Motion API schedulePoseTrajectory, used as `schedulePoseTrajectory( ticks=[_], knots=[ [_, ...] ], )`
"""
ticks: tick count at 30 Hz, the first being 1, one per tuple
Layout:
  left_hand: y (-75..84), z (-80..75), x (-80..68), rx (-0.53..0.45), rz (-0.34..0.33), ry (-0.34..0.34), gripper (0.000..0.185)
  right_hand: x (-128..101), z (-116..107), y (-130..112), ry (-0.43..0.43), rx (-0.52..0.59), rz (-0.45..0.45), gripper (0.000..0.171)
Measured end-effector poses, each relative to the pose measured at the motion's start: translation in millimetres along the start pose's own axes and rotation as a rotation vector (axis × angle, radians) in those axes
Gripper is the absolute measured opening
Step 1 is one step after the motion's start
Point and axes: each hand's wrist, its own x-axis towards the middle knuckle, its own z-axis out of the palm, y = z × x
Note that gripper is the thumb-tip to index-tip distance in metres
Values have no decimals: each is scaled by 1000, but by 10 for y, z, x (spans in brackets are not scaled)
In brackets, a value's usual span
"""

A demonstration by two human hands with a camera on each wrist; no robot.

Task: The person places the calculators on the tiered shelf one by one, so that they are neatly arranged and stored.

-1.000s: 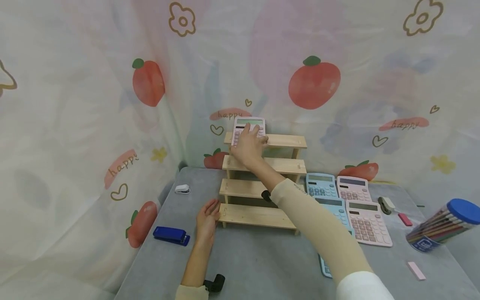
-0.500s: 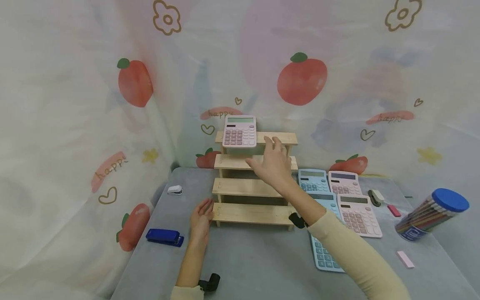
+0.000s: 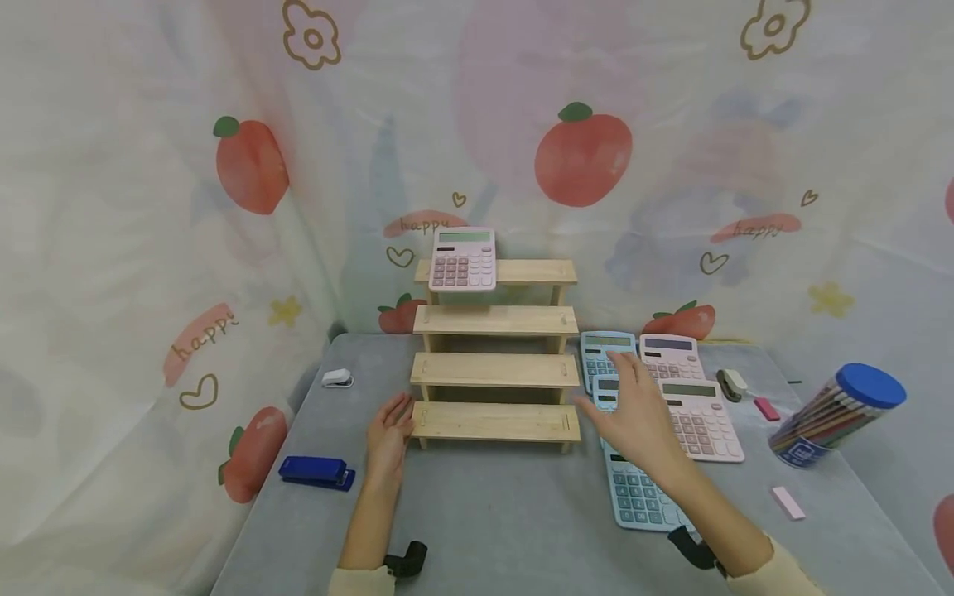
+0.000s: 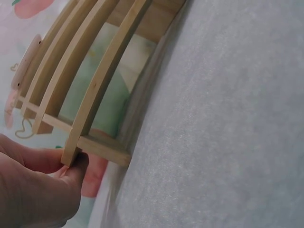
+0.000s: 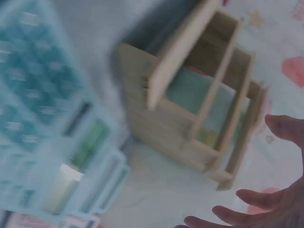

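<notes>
A four-step wooden display shelf [image 3: 495, 424] stands at the middle of the table. My left hand [image 3: 387, 439] pinches the left end of its lowest board, as the thumb and finger in the left wrist view show. On the top board, at its left, a pink calculator [image 3: 463, 261] leans upright. My right hand [image 3: 643, 411], fingers spread and holding nothing, hovers over the blue calculators [image 3: 644, 495] to the right of the shelf. It partly hides them in the head view. Two more pink calculators [image 3: 706, 424] lie beside the blue ones.
A blue stapler [image 3: 316, 473] and a small white stapler [image 3: 338, 378] lie on the left. On the right are a green-and-white stapler [image 3: 732, 385], a red eraser [image 3: 766, 408], a pale pink eraser [image 3: 787, 502] and a blue-lidded tub of pencils [image 3: 827, 426]. A printed curtain hangs behind.
My right hand has let go of the pink calculator on the top board and moved right and down to above the blue calculators. The left hand stays at the lowest board.
</notes>
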Motion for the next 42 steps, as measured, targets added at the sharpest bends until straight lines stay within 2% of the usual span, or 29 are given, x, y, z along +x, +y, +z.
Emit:
schedulePoseTrajectory(
  ticks=[6,11,13,17,20,28,37,42],
  knots=[
    [-3,-35,13,9,-23,22,64,-435,82,379,-101,-83,101,103],
    [-3,-36,20,0,-5,15,63,-704,189,654,-179,-153,138,116],
    [-2,-29,18,-5,6,4,62,-796,250,740,-224,-167,160,125],
    [-10,-11,12,-16,-1,-11,62,-924,338,858,-344,-153,263,147],
    [-18,1,14,-16,-10,-10,63,-959,368,896,-391,-143,319,156],
    [-4,2,15,-20,5,-17,62,-998,441,916,-330,-145,293,157],
    [0,-19,5,-28,19,-17,61,-969,492,881,-313,-140,307,150],
    [-7,-32,-14,-17,33,-20,61,-960,459,837,-317,-130,310,151]
  ],
)
